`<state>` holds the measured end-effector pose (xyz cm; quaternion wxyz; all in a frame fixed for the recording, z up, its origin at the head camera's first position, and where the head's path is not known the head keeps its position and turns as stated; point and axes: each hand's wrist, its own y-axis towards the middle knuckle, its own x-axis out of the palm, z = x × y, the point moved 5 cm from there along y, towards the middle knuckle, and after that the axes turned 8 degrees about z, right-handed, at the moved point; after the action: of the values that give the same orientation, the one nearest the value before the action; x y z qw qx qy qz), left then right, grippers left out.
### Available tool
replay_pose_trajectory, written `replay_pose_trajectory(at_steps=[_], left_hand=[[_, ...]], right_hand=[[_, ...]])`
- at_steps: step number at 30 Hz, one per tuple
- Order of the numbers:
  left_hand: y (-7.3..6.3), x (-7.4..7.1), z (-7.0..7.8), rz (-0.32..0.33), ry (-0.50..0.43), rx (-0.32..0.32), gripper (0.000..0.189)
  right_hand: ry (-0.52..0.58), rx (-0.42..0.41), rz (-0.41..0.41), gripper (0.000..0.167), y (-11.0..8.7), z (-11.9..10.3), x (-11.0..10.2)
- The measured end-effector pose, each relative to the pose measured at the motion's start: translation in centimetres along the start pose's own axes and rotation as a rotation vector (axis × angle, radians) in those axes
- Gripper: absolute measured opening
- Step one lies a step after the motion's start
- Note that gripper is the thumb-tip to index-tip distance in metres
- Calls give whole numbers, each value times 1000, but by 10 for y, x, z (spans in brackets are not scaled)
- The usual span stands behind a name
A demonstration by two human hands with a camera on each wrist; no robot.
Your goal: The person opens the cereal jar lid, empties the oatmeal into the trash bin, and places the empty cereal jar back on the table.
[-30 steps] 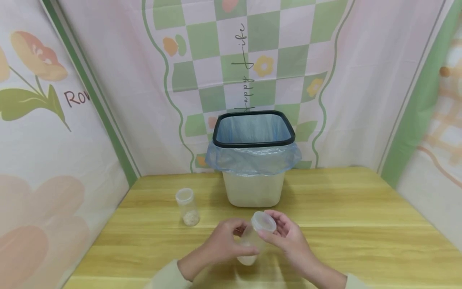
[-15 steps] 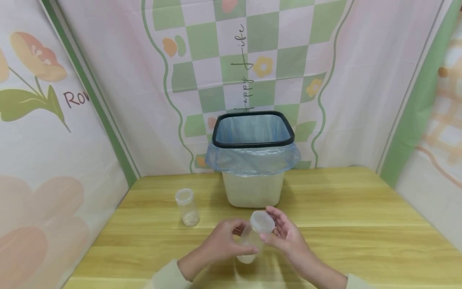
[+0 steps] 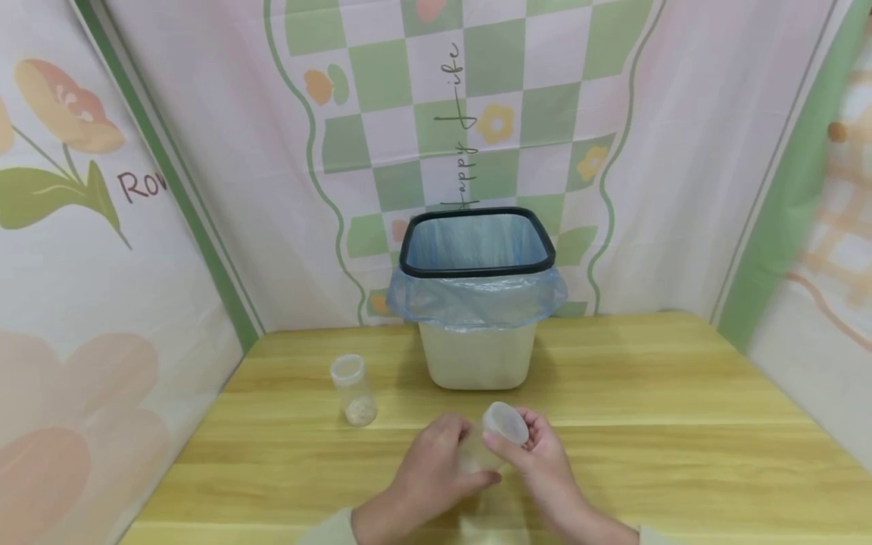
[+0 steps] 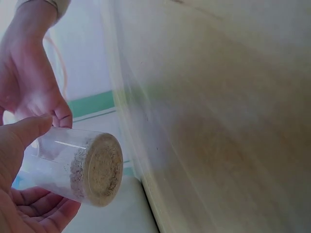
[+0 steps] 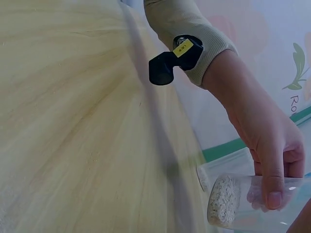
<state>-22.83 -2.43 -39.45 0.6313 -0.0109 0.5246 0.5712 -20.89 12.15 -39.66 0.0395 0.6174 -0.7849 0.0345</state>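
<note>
My left hand (image 3: pixel 439 462) is wrapped round the body of a see-through plastic jar (image 3: pixel 480 452). Off-white flaky bits (image 5: pixel 223 199) lie at its bottom, as the right wrist view shows. The jar leans, its top toward my right hand (image 3: pixel 550 469), whose thumb and fingers grip the whitish lid (image 3: pixel 506 424) at the rim. Seen from the left wrist, the jar's base (image 4: pixel 104 170) faces the camera above the table. A second, similar jar (image 3: pixel 354 390) stands upright to the left, with pale bits in its bottom and a lid on top.
A pale bin (image 3: pixel 480 359) stands at the back of the wooden table (image 3: pixel 647 409). Its black rim (image 3: pixel 477 272) holds a blue bag (image 3: pixel 477 303) folded over the outside. Patterned curtains (image 3: pixel 191 227) hang at the back and both sides.
The held jar has tilted further, and its base is now hidden behind my left hand in the head view. Both hands have shifted slightly, the left one toward the right. The other jar stays put.
</note>
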Motion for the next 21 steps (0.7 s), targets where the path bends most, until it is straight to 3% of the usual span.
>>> replay_pose_trajectory(at_steps=[8, 11, 16, 21], left_hand=[[0, -1, -1, -5, -15, -13, 51], [1, -1, -6, -36, -88, -35, 50], [3, -2, -15, -126, -307, -84, 47], [5, -1, -21, -247, -495, -123, 46]], right_hand=[[-23, -18, -32, 53, 0, 1, -2], [-45, -53, -92, 50, 3, 0, -6], [-67, -122, -265, 52, 9, -4, -11], [-3, -197, -486, 55, 14, -8, -12]])
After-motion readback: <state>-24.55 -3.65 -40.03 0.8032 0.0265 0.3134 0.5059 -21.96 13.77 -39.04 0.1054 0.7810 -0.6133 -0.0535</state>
